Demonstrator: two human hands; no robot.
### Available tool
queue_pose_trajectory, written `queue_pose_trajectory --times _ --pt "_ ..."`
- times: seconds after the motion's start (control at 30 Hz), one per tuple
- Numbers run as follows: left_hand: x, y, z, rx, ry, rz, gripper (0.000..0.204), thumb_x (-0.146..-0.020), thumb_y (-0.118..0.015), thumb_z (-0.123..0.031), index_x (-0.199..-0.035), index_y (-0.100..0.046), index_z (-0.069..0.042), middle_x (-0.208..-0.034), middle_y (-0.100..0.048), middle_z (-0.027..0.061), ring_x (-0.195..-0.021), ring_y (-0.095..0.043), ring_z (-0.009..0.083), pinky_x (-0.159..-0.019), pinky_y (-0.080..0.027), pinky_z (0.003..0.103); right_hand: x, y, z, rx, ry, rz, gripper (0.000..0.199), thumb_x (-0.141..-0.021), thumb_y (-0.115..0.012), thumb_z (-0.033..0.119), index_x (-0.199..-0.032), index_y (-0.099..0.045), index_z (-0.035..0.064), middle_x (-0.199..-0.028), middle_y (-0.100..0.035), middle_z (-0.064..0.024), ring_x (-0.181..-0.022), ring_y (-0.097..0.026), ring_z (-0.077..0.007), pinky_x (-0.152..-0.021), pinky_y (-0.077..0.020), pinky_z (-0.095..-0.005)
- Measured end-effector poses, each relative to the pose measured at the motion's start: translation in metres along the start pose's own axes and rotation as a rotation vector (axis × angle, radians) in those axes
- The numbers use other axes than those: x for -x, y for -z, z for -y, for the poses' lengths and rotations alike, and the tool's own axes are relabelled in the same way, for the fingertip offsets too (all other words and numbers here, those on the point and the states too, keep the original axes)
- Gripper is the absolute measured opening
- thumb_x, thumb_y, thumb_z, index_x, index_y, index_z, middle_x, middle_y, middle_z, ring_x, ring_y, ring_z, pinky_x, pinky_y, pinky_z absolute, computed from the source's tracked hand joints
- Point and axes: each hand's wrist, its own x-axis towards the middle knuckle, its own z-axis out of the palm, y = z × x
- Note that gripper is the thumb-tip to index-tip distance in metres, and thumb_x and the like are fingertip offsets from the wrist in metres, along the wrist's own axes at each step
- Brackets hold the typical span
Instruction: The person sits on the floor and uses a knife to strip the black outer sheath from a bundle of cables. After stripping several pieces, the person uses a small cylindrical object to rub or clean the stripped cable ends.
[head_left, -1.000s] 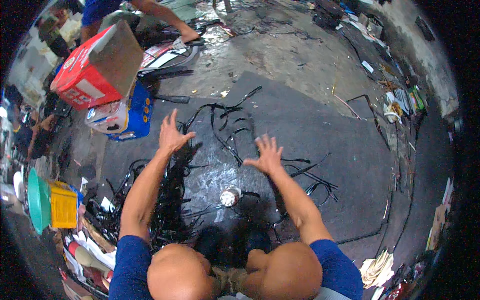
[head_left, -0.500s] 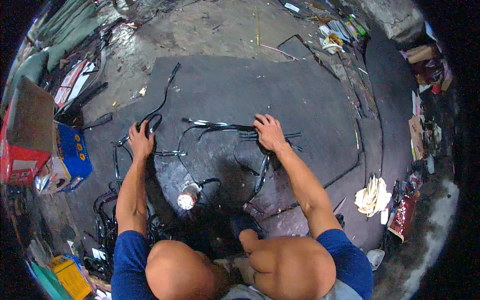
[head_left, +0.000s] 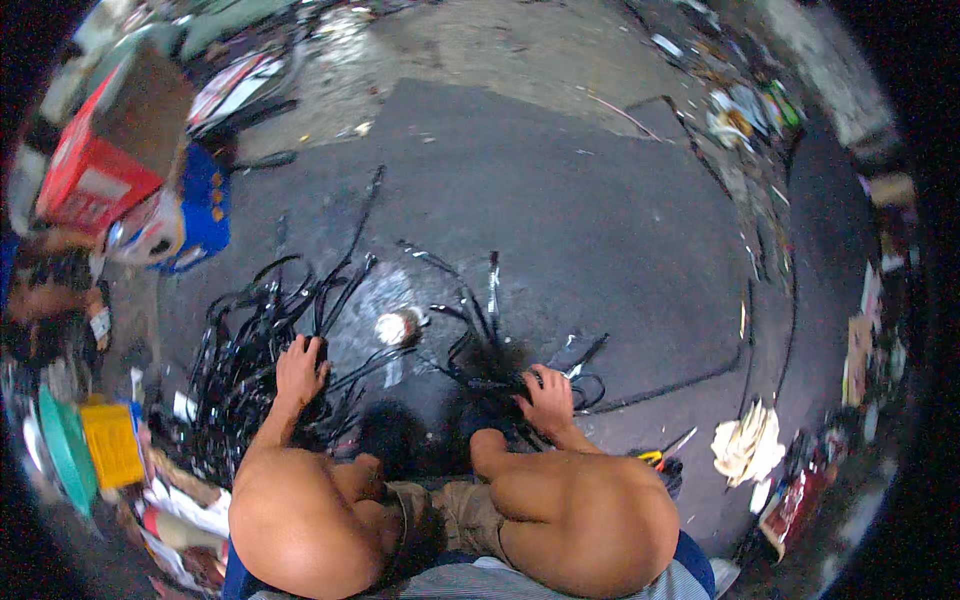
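The left hand [head_left: 300,370] rests against the inner side of a tangled heap of black strips [head_left: 235,370], which lies toward the left edge of the dark mat [head_left: 630,240]; its fingers sit close together, though I cannot tell whether they clamp a strip. The right hand [head_left: 548,398], fingers bent, is at a looser bunch of black strips [head_left: 493,290] (its grip is equally unclear). A pale-topped round object [head_left: 395,326] sits between the hands, farther from the knees.

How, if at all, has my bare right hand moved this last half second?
Yes: your right hand came toward you, judged against the crumpled cream cloth-like bundle.
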Motion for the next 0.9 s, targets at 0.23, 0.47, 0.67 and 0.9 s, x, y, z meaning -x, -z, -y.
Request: queue_pose_trajectory --times 0.23,0.47,0.67,0.9 --pt "0.081 0.078 0.049 -0.085 0.236 0.154 0.030 -0.078 -0.068 -0.008 -0.107 -0.063 -0.009 -0.100 -0.067 0.0155 -0.085 -0.069 0.0381 -0.072 -0.056 0.049 -0.048 0.057 0.004 -0.358 -0.005 0.354 0.041 -0.073 -0.077 0.017 -0.109 -0.066 0.0005 -0.093 -0.069 -0.0244 -0.088 -0.069 -0.0372 -0.081 -0.0540 -0.0436" --pt "0.201 0.177 0.119 -0.280 0.622 0.033 0.029 -0.083 -0.061 -0.009 -0.111 -0.066 -0.009 -0.095 -0.070 0.0170 -0.088 -0.069 0.0393 -0.074 -0.055 0.049 -0.092 0.100 0.229 -0.569 1.076 0.604 0.048 -0.085 -0.071 0.019 -0.125 -0.056 -0.0016 -0.122 -0.062 -0.0240 -0.112 -0.061 -0.0401 -0.096 -0.0480 -0.0461" --pt "0.281 0.208 0.201 0.113 0.772 -0.161 0.029 -0.078 -0.074 -0.015 -0.103 -0.071 -0.001 -0.118 -0.065 0.0181 -0.114 -0.059 0.0405 -0.096 -0.048 0.045 -0.086 0.108 0.286 -0.520 1.146 0.352 0.069 -0.093 -0.065 0.025 -0.148 -0.036 -0.0044 -0.158 -0.030 -0.0243 -0.145 -0.033 -0.0391 -0.119 -0.0313 -0.0416" --pt "0.166 0.167 0.026 0.339 0.469 -0.639 0.034 -0.070 -0.081 -0.010 -0.102 -0.071 -0.004 -0.117 -0.066 0.0154 -0.111 -0.062 0.0325 -0.097 -0.047 0.040 -0.090 0.058 0.159 -0.246 0.176 0.157 0.051 -0.078 -0.078 0.050 -0.093 -0.070 0.0016 -0.110 -0.063 -0.0184 -0.103 -0.065 -0.0392 -0.084 -0.0548 -0.0464"
